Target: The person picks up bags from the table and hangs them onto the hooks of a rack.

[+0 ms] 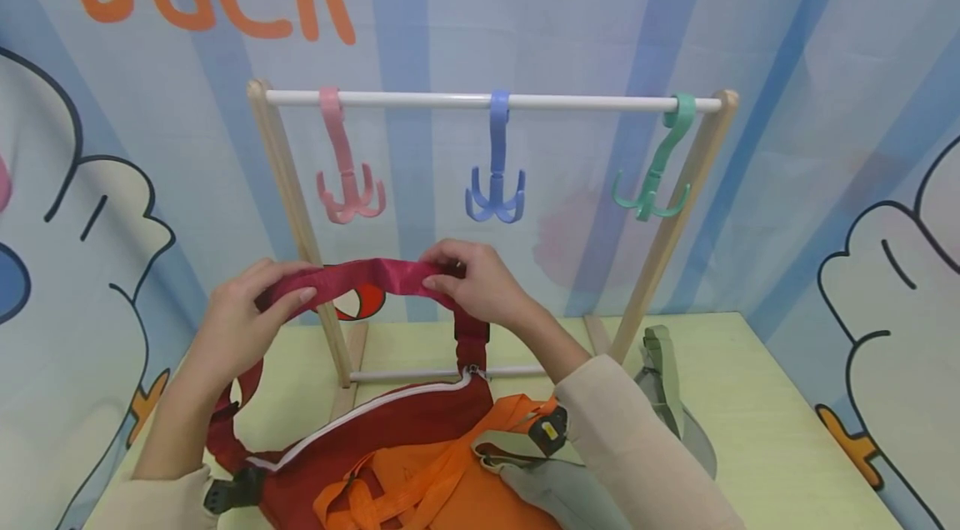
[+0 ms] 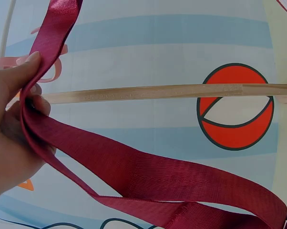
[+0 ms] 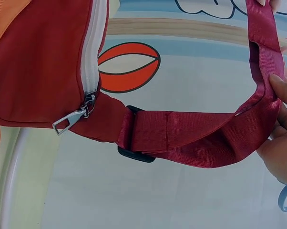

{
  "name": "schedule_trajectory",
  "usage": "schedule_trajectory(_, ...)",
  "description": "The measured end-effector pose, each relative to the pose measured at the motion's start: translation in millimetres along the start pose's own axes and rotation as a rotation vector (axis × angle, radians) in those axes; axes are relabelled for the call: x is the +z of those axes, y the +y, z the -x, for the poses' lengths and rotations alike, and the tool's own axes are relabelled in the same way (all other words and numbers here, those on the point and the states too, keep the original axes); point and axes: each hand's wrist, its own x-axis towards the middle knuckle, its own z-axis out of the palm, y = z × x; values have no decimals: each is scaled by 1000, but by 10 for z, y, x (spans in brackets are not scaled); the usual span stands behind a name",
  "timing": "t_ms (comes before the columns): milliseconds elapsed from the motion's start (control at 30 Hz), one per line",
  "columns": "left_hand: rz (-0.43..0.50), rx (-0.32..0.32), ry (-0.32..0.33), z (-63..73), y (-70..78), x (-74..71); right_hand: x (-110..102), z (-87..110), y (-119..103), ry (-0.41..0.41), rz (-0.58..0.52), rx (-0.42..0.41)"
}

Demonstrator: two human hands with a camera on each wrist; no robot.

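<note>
A dark red bag (image 1: pixel 390 422) with a white zipper lies at the front of the table, its wide strap (image 1: pixel 375 273) lifted between both hands. My left hand (image 1: pixel 243 317) pinches the strap between thumb and fingers at its left side. With thumb and fingertips, my right hand (image 1: pixel 480 280) grips the strap farther right. In the right wrist view, a black slider buckle (image 3: pixel 136 133) and a metal zipper pull (image 3: pixel 69 121) show at the bag's end. The doubled webbing (image 2: pixel 148 171) hangs down from the left hand in the left wrist view.
Behind the hands stands a wooden rack with a white rail (image 1: pixel 420 100). Pink (image 1: pixel 348 180), blue (image 1: pixel 497 172) and green (image 1: pixel 656 172) hooks hang from it. An orange bag (image 1: pixel 442 472) overlaps the red one, beside grey-green straps (image 1: pixel 510 442). Another grey-green bag (image 1: pixel 675 405) lies right.
</note>
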Motion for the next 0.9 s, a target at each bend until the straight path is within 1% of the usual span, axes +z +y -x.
schedule_trajectory(133, 12, -12, 8, -3, 10, -3, -3, -9, -26, 10, 12, -4)
schedule_trajectory(367, 43, -80, 29, 1, 20, -15, -12, -46, -97, 28, 25, -25)
schedule_trajectory(467, 42, -92, 40, -9, 23, -30, -21, -61, -121, 33, 12, -32)
schedule_trajectory(667, 44, -72, 68, -35, 26, -52, -39, -91, -158, 45, -5, -39)
schedule_trajectory(900, 47, -63, 96, -69, 57, -68, -60, -109, -189, 65, 9, -38)
